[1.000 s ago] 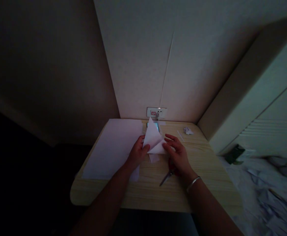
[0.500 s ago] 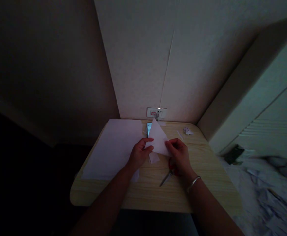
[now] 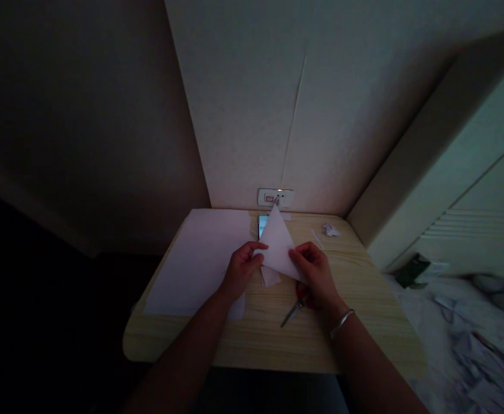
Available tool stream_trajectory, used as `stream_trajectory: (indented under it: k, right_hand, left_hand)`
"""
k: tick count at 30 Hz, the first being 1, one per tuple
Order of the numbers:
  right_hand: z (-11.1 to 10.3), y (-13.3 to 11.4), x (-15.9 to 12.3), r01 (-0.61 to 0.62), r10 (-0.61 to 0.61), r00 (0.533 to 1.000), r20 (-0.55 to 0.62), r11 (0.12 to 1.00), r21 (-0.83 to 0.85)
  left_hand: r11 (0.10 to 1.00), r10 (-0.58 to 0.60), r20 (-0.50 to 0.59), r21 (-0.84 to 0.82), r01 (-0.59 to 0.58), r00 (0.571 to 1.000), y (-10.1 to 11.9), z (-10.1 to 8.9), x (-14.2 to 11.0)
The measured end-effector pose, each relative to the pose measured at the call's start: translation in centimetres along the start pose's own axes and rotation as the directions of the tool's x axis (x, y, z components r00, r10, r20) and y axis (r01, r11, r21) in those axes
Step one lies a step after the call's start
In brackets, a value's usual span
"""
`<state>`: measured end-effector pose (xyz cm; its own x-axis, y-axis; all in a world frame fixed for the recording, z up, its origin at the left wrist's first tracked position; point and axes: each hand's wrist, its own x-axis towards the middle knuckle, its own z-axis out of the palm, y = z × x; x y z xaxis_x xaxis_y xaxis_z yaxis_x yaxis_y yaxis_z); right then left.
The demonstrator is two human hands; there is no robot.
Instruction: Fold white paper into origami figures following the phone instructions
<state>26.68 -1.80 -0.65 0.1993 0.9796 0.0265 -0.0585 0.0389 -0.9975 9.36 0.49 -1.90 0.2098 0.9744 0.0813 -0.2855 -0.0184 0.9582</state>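
A folded sheet of white paper [image 3: 278, 244], triangular with its tip pointing at the wall, is held up over the table between both hands. My left hand [image 3: 243, 267] pinches its left corner between thumb and fingers. On the right edge, my right hand [image 3: 314, 267] grips the paper, thumb on the near face. Below my right hand lie red-handled scissors [image 3: 297, 307], their handles partly hidden, blades toward the front left. A small paper scrap [image 3: 270, 277] shows under the folded paper. Behind it a lit phone [image 3: 262, 224] is partly covered.
Large white sheets [image 3: 200, 259] cover the left part of the wooden table [image 3: 277, 345]. A crumpled paper piece [image 3: 330, 229] and a thin strip [image 3: 316, 238] lie at the back right. A wall socket [image 3: 275, 197] with a plug sits behind. Papers clutter the surface at right.
A second ago a fold crossed the paper's lower part; now a smooth triangular face shows. The paper's tip has shifted right, and my right hand's fingers have closed on its edge.
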Motion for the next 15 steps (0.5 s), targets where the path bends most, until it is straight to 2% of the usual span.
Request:
stream_trajectory:
  k: [7,10,15]
  right_hand:
    - [0.1,-0.1,0.0,-0.007,0.005,1.000,0.024,0.997,0.080]
    - [0.3,-0.2,0.0,-0.066,0.055,0.996,0.073,0.986,0.153]
    - [0.4,-0.2,-0.2,-0.182,0.151,0.971,0.183,0.969,0.165]
  left_hand:
    - [1.000,0.002,-0.020,0.031,-0.001,1.000,0.8,0.2,-0.2]
    - [0.999,0.004,-0.026,0.038,-0.003,1.000,1.0,0.2,-0.1]
    - [0.999,-0.031,0.070,0.025,0.030,0.997,1.1,0.3,-0.2]
